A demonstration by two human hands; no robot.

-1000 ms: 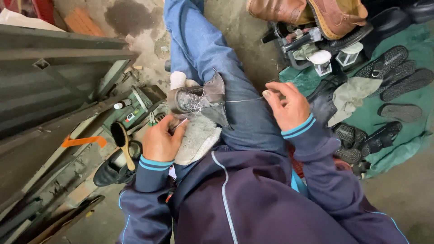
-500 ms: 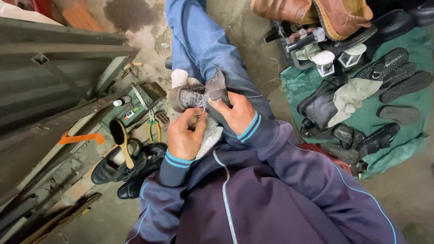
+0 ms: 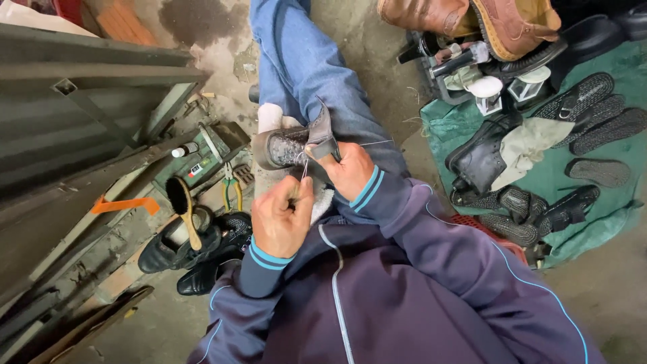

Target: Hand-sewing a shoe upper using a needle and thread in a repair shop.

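A worn grey shoe [image 3: 286,147] lies on my lap over a white cloth [image 3: 323,202], its opening turned to the left. My right hand [image 3: 347,170] grips its back edge, and a thin thread [image 3: 377,143] runs off to the right from those fingers. Just below the shoe, my left hand [image 3: 283,219] is closed, pinching a thin needle or thread end [image 3: 303,170] that points up at the shoe. My legs in blue jeans [image 3: 303,61] stretch away from me.
At the left stand black shoes [image 3: 202,259] with a wooden brush [image 3: 183,205] on them, pliers [image 3: 232,192], a green tool tray [image 3: 202,162] and a grey metal frame [image 3: 81,121]. At the right a green cloth [image 3: 606,209] holds black soles and a black boot [image 3: 482,158]; brown boots [image 3: 472,20] sit behind.
My right hand, held out to the right with the thread a second ago, has come back onto the shoe. My left hand shifted from under the shoe to pinching just below it.
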